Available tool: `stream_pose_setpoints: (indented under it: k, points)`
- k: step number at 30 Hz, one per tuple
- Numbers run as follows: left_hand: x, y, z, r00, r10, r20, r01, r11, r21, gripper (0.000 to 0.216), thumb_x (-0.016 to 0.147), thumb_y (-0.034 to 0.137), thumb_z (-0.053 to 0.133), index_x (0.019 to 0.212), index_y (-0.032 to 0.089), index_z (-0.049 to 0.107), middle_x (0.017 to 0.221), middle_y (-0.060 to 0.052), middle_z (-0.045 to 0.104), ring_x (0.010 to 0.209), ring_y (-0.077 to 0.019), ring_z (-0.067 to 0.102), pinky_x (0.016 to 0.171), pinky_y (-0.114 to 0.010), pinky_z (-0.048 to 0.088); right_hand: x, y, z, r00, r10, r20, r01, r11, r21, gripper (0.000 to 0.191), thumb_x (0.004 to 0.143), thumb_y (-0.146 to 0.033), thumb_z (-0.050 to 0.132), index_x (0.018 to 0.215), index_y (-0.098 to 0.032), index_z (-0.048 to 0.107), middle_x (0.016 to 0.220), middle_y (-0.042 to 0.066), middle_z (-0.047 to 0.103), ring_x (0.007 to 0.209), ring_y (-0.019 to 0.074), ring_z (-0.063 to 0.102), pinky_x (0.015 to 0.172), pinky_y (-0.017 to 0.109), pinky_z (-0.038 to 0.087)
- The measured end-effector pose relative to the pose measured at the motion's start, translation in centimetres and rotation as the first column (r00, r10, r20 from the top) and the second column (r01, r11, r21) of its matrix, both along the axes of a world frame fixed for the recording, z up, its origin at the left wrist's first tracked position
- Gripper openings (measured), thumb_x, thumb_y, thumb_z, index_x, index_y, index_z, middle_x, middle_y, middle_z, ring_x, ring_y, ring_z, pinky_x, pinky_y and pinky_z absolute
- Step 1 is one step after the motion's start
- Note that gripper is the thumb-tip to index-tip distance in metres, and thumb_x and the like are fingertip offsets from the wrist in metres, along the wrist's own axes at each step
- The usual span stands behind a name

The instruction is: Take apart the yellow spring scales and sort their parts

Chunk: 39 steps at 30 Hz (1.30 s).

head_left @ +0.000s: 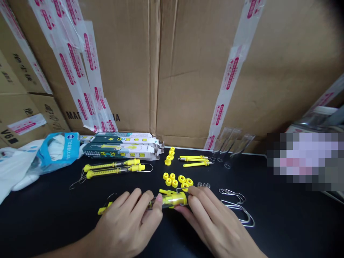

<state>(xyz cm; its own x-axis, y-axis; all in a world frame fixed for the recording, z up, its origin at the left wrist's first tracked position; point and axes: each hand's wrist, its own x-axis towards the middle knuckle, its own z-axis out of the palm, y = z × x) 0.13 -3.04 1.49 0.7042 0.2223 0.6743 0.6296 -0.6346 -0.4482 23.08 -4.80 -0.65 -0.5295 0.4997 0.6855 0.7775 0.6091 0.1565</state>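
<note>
My left hand point(129, 218) and my right hand point(212, 218) meet at the front of the black table point(282, 222), both closed on a clear tube with yellow ends, a spring scale point(169, 199). The left fingers pinch its left part, the right fingers its yellow cap end. A yellow piece point(104, 209) sticks out left of my left hand. Just beyond lie several yellow caps point(177, 179) and a small metal spring point(203, 185).
Two finished yellow spring scales point(114, 168) lie at the left, with printed boxes point(120, 145) behind them. Yellow rods point(195, 160), clear tubes point(231, 145) and wire hooks point(236, 206) lie to the right. Taped cardboard cartons point(161, 64) wall the back; a plastic bag point(51, 150) sits far left.
</note>
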Motion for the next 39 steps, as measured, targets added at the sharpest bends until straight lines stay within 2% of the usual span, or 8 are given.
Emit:
stream_pose_setpoints:
  k: [8, 11, 15, 19, 24, 29, 33, 39]
  points:
    - [0.2, -0.1, -0.3, 1.000, 0.009, -0.011, -0.009, 1.000, -0.017, 0.033, 0.100, 0.002, 0.032, 0.094, 0.016, 0.061, 0.072, -0.002, 0.072, 0.061, -0.0198, 0.064, 0.056, -0.034, 0.032, -0.1, 0.2, 0.3, 0.993, 0.118, -0.003, -0.117, 0.984, -0.137, 0.026, 0.103, -0.019, 0.045, 0.081, -0.017, 0.058, 0.072, 0.002, 0.059, 0.067, 0.0182, 0.059, 0.065, 0.032, 0.050]
    - [0.2, -0.1, -0.2, 1.000, 0.003, -0.020, -0.003, 1.000, -0.015, 0.029, 0.098, 0.003, 0.036, 0.091, 0.017, 0.060, 0.067, -0.001, 0.069, 0.056, -0.0180, 0.061, 0.054, -0.033, 0.029, 0.1, 0.4, 0.4, 0.985, 0.166, -0.044, -0.171, 0.977, -0.129, 0.029, 0.103, -0.020, 0.046, 0.077, -0.017, 0.057, 0.069, 0.002, 0.055, 0.063, 0.0165, 0.054, 0.060, 0.030, 0.046]
    - [0.2, -0.2, 0.0, 0.998, -0.005, -0.058, 0.005, 1.000, 0.001, 0.023, 0.095, 0.003, 0.044, 0.091, 0.018, 0.061, 0.062, 0.001, 0.063, 0.051, -0.0164, 0.055, 0.054, -0.032, 0.031, 0.1, 0.4, 0.4, 0.988, 0.147, -0.050, -0.148, 0.989, -0.025, 0.028, 0.102, -0.019, 0.050, 0.075, -0.016, 0.060, 0.068, 0.003, 0.060, 0.074, 0.0200, 0.059, 0.072, 0.034, 0.046]
    - [0.1, -0.3, 0.2, 0.997, 0.010, -0.079, -0.011, 1.000, -0.005, 0.028, 0.095, 0.000, 0.039, 0.098, 0.016, 0.063, 0.060, 0.002, 0.060, 0.053, -0.0158, 0.056, 0.054, -0.032, 0.031, -0.1, 0.5, 0.4, 0.993, 0.065, -0.098, -0.060, 0.997, 0.051, 0.031, 0.102, -0.026, 0.052, 0.074, -0.017, 0.062, 0.066, 0.001, 0.064, 0.080, 0.0219, 0.061, 0.083, 0.039, 0.041]
    - [-0.1, -0.4, 0.1, 0.989, 0.085, -0.122, -0.091, 0.995, -0.047, 0.041, 0.099, 0.003, 0.032, 0.127, 0.016, 0.059, 0.078, -0.003, 0.069, 0.062, -0.0189, 0.061, 0.062, -0.034, 0.038, -0.3, 0.2, 0.2, 0.994, 0.068, -0.090, -0.066, 0.997, 0.028, 0.031, 0.103, -0.014, 0.046, 0.080, -0.015, 0.066, 0.076, 0.006, 0.070, 0.081, 0.0217, 0.062, 0.079, 0.036, 0.043]
    - [-0.4, -0.3, -0.2, 0.992, 0.001, -0.127, -0.010, 0.998, -0.070, 0.038, 0.096, 0.004, 0.038, 0.127, 0.009, 0.059, 0.088, -0.009, 0.071, 0.076, -0.0262, 0.065, 0.081, -0.043, 0.044, -0.3, -0.4, 0.2, 0.988, 0.140, -0.072, -0.138, 0.990, 0.025, 0.031, 0.101, -0.006, 0.040, 0.092, -0.010, 0.069, 0.089, 0.011, 0.074, 0.090, 0.0247, 0.065, 0.083, 0.037, 0.049]
    - [-0.4, -0.7, -0.2, 0.986, -0.006, -0.164, -0.004, 0.998, -0.058, 0.039, 0.096, 0.004, 0.034, 0.128, 0.005, 0.057, 0.096, -0.010, 0.073, 0.079, -0.0266, 0.066, 0.084, -0.043, 0.042, -0.6, -0.9, 0.8, 0.990, 0.137, -0.027, -0.138, 0.990, -0.014, 0.036, 0.098, -0.001, 0.034, 0.098, -0.009, 0.070, 0.092, 0.013, 0.075, 0.090, 0.0240, 0.067, 0.085, 0.037, 0.054]
    - [0.0, -1.1, -0.4, 0.990, 0.054, -0.131, -0.059, 0.998, -0.037, 0.039, 0.098, 0.003, 0.031, 0.123, 0.009, 0.059, 0.094, -0.006, 0.074, 0.079, -0.0212, 0.066, 0.077, -0.037, 0.041, -1.5, -1.1, 0.7, 0.992, 0.125, -0.001, -0.125, 0.992, -0.035, 0.044, 0.097, 0.001, 0.029, 0.079, -0.013, 0.067, 0.065, 0.007, 0.063, 0.058, 0.0180, 0.059, 0.054, 0.029, 0.053]
